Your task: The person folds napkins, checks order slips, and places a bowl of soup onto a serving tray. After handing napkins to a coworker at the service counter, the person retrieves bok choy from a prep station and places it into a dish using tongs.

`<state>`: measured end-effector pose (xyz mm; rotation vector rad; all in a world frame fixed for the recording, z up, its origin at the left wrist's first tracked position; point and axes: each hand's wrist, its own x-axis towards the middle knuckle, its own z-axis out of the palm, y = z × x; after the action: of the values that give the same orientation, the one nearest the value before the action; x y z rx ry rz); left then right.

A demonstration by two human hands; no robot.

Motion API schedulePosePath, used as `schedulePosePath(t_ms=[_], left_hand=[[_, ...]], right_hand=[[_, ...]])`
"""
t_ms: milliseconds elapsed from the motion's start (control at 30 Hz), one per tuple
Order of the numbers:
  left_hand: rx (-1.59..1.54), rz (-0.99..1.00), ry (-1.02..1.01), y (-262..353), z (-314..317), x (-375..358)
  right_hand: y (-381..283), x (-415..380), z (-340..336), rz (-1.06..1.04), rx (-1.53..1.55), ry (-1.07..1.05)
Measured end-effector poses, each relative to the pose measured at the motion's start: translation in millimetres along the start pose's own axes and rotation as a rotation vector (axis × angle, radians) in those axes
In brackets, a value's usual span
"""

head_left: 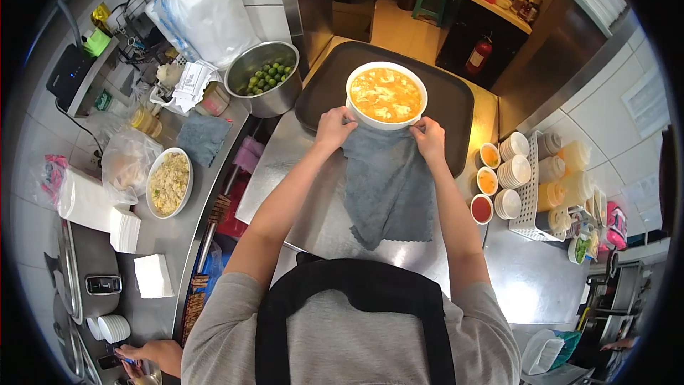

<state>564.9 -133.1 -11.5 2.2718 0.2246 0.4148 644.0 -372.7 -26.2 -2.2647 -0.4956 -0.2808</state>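
Observation:
A white bowl of orange soup with pale egg-like strands [387,96] stands on a dark brown tray [449,100]. Both my hands are at the near side of its rim, one on each side. A grey-blue cloth [388,185] hangs from between them, draping over the tray's near edge onto the steel counter [306,192]. My left hand [336,129] pinches the cloth's upper left end against the bowl. On the other side, the fingers of my right hand [429,138] close on its upper right end, right at the bowl's wall.
Left of the tray stands a steel pot of green limes [263,78]. A bowl of fried rice [169,182] sits on the left counter near napkins [153,276]. Sauce cups [482,208] and a white basket of bottles [527,207] are at right. Another person's hand [146,355] shows lower left.

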Motion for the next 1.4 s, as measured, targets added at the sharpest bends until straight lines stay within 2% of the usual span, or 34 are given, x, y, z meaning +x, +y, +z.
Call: schedulePosePath(t_ms=[67,200,300,400,433,533,600,700,933,1000,1033,1067,1100,1167,1200,1267,1300,1333,1367,1400], left_hand=[[-0.099,0.057,0.002,9.0,3.0,-7.2],[-0.206,0.134,0.038,17.0,1.1,-13.6],[-0.202,0.038,0.001,9.2,-9.0,-8.9],[-0.257,0.062,0.007,23.1,-8.6,-12.7],[-0.301,0.129,0.037,26.7,-4.8,-13.7],[-0.259,0.128,0.046,30.8,-3.9,-14.3],[-0.33,0.176,0.083,25.7,-7.4,-14.4],[-0.26,0.142,0.059,20.1,-15.1,-14.7],[-0.239,0.186,0.01,44.4,-28.2,-42.3],[-0.21,0.403,-0.072,40.9,-29.7,-65.8],[-0.155,0.536,-0.209,39.6,-33.4,-83.3],[-0.099,0.673,-0.351,38.7,-38.1,-98.7],[-0.096,0.695,-0.376,38.4,-41.6,-107.5],[-0.178,0.54,-0.382,36.0,-48.7,-120.0],[-0.174,0.556,-0.423,31.0,-49.5,-118.2],[-0.183,0.184,-0.294,16.6,-45.9,-107.1],[-0.168,0.216,-0.344,12.4,-43.6,-101.7],[-0.241,0.166,-0.304,8.7,-40.8,-99.3],[-0.314,0.108,-0.263,7.8,-39.8,-98.3],[-0.304,0.129,-0.305,10.4,-40.7,-97.2]], right_hand=[[-6.3,-2.0,-8.9,0.086,0.068,0.033],[-13.5,-3.6,-13.1,0.059,0.175,0.151],[-27.1,-7.9,-20.2,0.009,0.12,0.134],[-29.5,-8.2,-29.0,-0.015,0.107,0.129],[-28.2,-7.1,-32.1,0.011,0.131,0.149],[-28.5,-5.5,-33.4,0.05,0.157,0.169],[-30.6,-6.2,-32.7,0.004,0.145,0.152],[-35.3,-8.3,-33.6,-0.078,0.149,0.15],[-41.2,-46.0,-65.3,-0.104,0.213,0.177],[-45.6,-78.1,-80.2,-0.123,0.147,0.052],[-41.2,-96.2,-84.2,-0.107,0.153,0.071],[-35.2,-114.2,-89.9,-0.181,0.084,-0.051],[-30.5,-125.1,-94.2,-0.252,0.011,-0.173],[-46.4,-136.9,-94.8,-0.162,0.032,-0.102],[-57.8,-143.6,-89.7,-0.095,0.052,-0.052],[-75.6,-154.2,-53.4,-0.093,-0.035,-0.132],[-93.6,-163.1,-35.8,-0.117,-0.193,-0.075],[-109.0,-170.9,-20.6,-0.135,-0.357,-0.026],[-109.9,-174.4,-3.3,-0.223,-0.329,-0.039],[-104.9,-176.9,11.2,-0.317,-0.303,-0.056]])
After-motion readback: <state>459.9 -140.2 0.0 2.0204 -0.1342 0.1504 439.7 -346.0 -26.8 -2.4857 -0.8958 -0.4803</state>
